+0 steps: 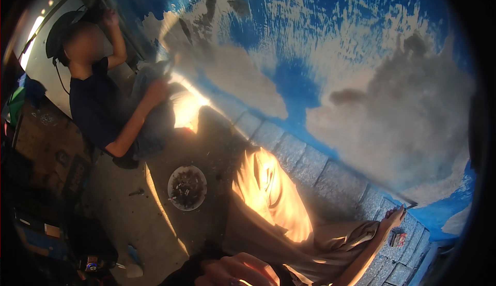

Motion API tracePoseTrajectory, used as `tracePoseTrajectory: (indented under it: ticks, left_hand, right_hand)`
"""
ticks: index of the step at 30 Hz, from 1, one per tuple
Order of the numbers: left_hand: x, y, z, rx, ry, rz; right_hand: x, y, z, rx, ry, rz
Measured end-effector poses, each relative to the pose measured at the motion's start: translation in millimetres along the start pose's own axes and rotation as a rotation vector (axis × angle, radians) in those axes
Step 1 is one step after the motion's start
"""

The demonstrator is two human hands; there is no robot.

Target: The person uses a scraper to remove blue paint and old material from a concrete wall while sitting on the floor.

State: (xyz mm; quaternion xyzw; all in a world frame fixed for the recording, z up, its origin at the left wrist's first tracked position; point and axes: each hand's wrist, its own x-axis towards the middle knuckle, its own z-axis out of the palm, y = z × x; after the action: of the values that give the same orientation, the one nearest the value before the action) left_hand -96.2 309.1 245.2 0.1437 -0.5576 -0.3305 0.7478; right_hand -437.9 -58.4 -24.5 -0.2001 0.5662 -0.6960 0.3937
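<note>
At the lower edge my left hand (240, 270) is closed, its fingers curled in front of my body. Whatever is inside it, if anything, is hidden. My right forearm stretches to the right, and my right hand (393, 217) rests on the light brick ledge (341, 182) by the foot of the wall. Its fingers look loosely spread, though small and partly unclear. Just below that hand lies a small reddish packet (398, 239). My bent leg in tan trousers (274, 198) lies between the hands. A round pale bowl full of cigarette butts (187, 187) stands on the floor beyond my knee.
Another person (103, 89) in a dark shirt and cap sits at the left, one hand raised. Behind them, cardboard boxes (46, 141) line the left side. A blue-and-white peeling wall (310, 53) rises beyond the ledge. Small litter lies on the floor (124, 198).
</note>
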Motion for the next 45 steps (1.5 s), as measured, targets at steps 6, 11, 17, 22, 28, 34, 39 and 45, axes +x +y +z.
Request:
tracePoseTrajectory:
  ticks: [6,11,17,22,28,34,39,45]
  left_hand:
    - [0,-7,1,0.016,-0.060,0.066]
    - [-3,-5,9,-0.003,0.069,0.121]
    - [-5,-15,2,-0.045,0.063,0.098]
    - [-2,-3,7,0.032,0.077,0.104]
    - [1,-1,0,0.069,0.111,0.081]
    - [3,-9,-7,0.080,0.145,0.055]
    - [4,-3,-5,0.140,0.179,0.051]
    - [-18,-5,-4,0.426,0.430,-0.081]
  right_hand:
    - [1,-5,9,0.002,-0.006,0.008]
    - [-6,-3,9,-0.002,-0.048,-0.004]
    - [2,-14,-5,-0.022,0.001,-0.031]
    - [-13,-7,9,0.011,-0.035,0.002]
    - [-8,-1,10,0.025,-0.057,0.019]
    - [-2,-6,6,0.032,0.010,0.026]
    - [3,-1,6,0.024,-0.046,0.018]
    - [1,-5,0,-0.013,-0.013,0.046]
